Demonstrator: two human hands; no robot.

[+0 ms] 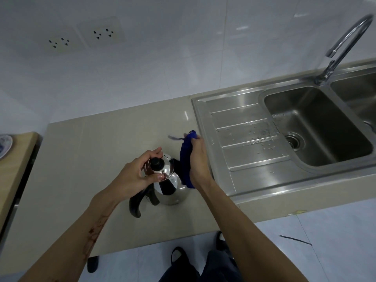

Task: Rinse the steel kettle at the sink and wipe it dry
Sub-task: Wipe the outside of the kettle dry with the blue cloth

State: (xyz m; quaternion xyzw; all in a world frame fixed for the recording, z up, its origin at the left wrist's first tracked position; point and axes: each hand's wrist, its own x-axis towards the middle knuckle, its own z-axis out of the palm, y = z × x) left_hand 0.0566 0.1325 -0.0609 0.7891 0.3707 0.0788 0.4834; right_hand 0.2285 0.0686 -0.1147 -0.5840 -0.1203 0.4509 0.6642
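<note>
The steel kettle (pixel 173 190) stands on the beige counter (pixel 97 151), its black handle (pixel 135 206) pointing toward me. My left hand (pixel 138 176) grips its shiny lid (pixel 162 169) by the rim, with the black knob (pixel 157 163) between thumb and fingers. My right hand (pixel 198 159) holds a blue cloth (pixel 187 161) pressed against the kettle's right side. The spout is hidden behind the cloth.
A steel sink (pixel 317 127) with a wet ribbed drainboard (pixel 250 145) lies to the right, its curved tap (pixel 343 47) above the basin. Wall sockets (pixel 81 37) sit on the tiled wall. A plate (pixel 5 146) rests on a wooden surface at far left.
</note>
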